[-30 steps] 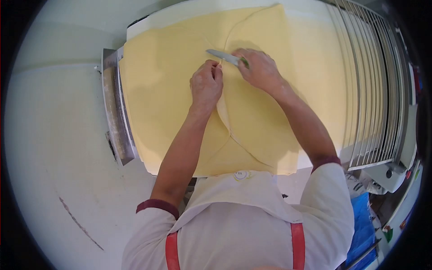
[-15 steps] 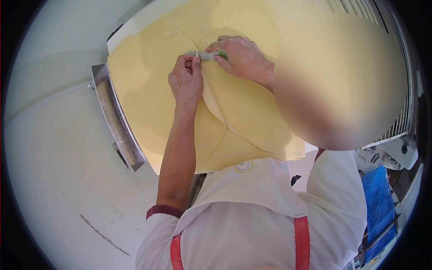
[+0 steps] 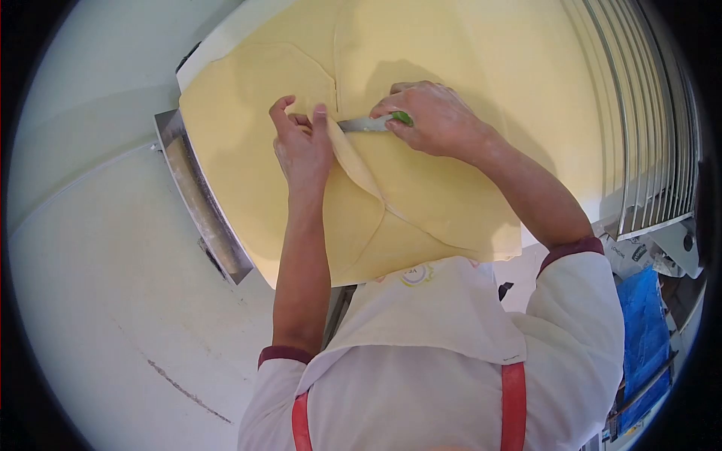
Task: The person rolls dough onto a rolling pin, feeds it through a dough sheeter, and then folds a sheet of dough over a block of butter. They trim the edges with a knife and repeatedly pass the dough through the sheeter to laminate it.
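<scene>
A large sheet of pale yellow dough (image 3: pixel 256 158) lies over the work surface, with cut lines running through it. My left hand (image 3: pixel 304 150) is at the sheet's middle, its thumb and a finger pinching the raised edge of a narrow folded flap (image 3: pixel 355 167) while the index finger sticks up apart. In my right hand (image 3: pixel 436 119) is a knife (image 3: pixel 365 124) with a bit of green showing at its handle. The blade points left, its tip beside the flap close to my left thumb. Part of the handle is hidden by my right fingers.
A metal tray with a rolling pin (image 3: pixel 197 192) in it is at the left edge of the dough. Metal rack bars (image 3: pixel 654 113) stand on the right. Blue material (image 3: pixel 643 323) and a printed bag (image 3: pixel 628 254) are at the lower right.
Both hands and the knife have moved toward my body, the knife also to the right. My left index finger has lifted away from the thumb. The blurred patch over the right side is gone.
</scene>
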{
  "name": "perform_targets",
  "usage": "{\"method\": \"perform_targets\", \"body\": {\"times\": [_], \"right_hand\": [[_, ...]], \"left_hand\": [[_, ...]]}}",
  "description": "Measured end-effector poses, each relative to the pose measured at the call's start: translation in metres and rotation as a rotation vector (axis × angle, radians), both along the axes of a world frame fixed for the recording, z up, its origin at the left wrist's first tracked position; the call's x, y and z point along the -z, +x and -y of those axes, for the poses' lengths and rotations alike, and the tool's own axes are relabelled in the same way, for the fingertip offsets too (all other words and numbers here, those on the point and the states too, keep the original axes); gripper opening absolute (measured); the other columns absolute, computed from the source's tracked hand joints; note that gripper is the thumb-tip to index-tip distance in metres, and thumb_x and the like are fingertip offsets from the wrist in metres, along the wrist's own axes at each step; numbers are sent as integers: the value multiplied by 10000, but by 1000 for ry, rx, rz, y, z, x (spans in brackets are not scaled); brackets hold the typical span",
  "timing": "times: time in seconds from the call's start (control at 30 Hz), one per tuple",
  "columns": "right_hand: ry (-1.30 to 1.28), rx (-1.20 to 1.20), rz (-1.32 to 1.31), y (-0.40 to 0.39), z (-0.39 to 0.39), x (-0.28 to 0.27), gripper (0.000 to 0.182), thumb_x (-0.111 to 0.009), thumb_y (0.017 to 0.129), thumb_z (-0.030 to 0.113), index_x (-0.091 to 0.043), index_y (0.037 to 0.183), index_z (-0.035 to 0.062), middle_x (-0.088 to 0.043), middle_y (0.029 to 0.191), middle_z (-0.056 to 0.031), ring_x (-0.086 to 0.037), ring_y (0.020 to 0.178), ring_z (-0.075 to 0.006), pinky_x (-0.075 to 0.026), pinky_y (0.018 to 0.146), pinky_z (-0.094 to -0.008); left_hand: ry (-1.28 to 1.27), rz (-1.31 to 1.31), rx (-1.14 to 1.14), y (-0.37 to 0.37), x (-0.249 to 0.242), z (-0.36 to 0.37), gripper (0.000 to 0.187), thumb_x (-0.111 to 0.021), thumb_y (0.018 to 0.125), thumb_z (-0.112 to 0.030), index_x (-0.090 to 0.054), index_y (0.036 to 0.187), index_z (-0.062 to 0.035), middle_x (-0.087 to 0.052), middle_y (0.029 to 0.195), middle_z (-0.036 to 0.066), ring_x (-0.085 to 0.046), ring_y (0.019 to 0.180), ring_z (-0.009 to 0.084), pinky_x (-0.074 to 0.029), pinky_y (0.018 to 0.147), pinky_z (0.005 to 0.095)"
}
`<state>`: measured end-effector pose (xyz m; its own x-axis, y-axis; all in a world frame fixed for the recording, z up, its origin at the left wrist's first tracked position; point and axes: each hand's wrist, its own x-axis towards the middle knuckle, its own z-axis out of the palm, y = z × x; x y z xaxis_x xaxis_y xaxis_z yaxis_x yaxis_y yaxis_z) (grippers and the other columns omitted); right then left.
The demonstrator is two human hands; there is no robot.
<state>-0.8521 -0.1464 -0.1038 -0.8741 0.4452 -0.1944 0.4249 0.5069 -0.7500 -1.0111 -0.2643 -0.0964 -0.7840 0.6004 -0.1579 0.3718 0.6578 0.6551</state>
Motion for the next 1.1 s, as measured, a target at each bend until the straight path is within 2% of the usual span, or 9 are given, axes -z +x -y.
{"method": "perform_targets", "body": {"times": [0.1,0.3,0.4,0.6,0.7,0.8,0.97,1.07,1.1], "right_hand": [[15,7,2,-10,4,-3,216,-595,834,140,-680,1031,116,-629,953,-93,-600,950,-299,-458,865,-431],[-40,-85,59,2,7,-7,188,-600,845,167,-695,1007,146,-653,983,-89,-598,1002,-286,-469,881,-426],[-65,-100,69,6,9,-7,185,-596,840,161,-692,996,134,-648,966,-84,-600,986,-287,-469,865,-429],[-43,-150,45,-4,16,-4,186,-604,830,145,-695,992,151,-659,960,-86,-606,979,-282,-473,858,-428],[-68,-182,80,15,16,-7,192,-606,825,147,-695,995,154,-661,958,-85,-610,971,-282,-474,859,-425],[-81,-189,59,15,18,-7,185,-616,819,159,-699,985,154,-665,954,-85,-613,967,-279,-474,860,-422],[-26,-239,-21,5,19,1,171,-634,807,174,-707,960,156,-674,956,-82,-611,973,-262,-474,864,-409],[-165,-341,172,19,7,-10,163,-644,801,174,-707,950,158,-673,930,-77,-604,979,-252,-475,860,-396],[-152,-332,133,17,7,-9,158,-647,798,173,-709,942,157,-672,921,-74,-602,979,-248,-476,854,-392]], "left_hand": [[-22,-42,229,23,-8,14,296,-639,867,-160,-527,1124,-65,-625,724,87,-561,583,134,-456,566,300],[-28,238,111,9,5,43,251,-607,863,-121,-551,1101,-63,-574,662,31,-562,563,108,-443,540,262],[110,335,56,10,14,56,239,-609,851,-75,-543,1079,-45,-588,777,35,-566,606,87,-455,556,224],[95,311,2,18,-2,59,250,-624,816,-4,-510,1037,-21,-577,937,94,-591,669,109,-482,574,228],[63,292,-40,19,-5,68,253,-618,815,0,-505,1041,-24,-573,931,91,-597,699,108,-482,574,229],[169,301,-75,25,1,73,247,-622,802,24,-516,1018,-32,-554,894,47,-532,642,57,-424,545,190],[205,307,-70,24,4,86,247,-613,818,7,-484,1027,-28,-530,924,64,-572,692,95,-475,578,216],[177,309,-104,25,6,98,242,-608,824,16,-480,1025,-31,-525,929,57,-562,707,86,-465,581,209],[156,309,-118,27,6,100,241,-606,827,19,-479,1025,-32,-524,930,55,-558,713,83,-461,583,206]]}}
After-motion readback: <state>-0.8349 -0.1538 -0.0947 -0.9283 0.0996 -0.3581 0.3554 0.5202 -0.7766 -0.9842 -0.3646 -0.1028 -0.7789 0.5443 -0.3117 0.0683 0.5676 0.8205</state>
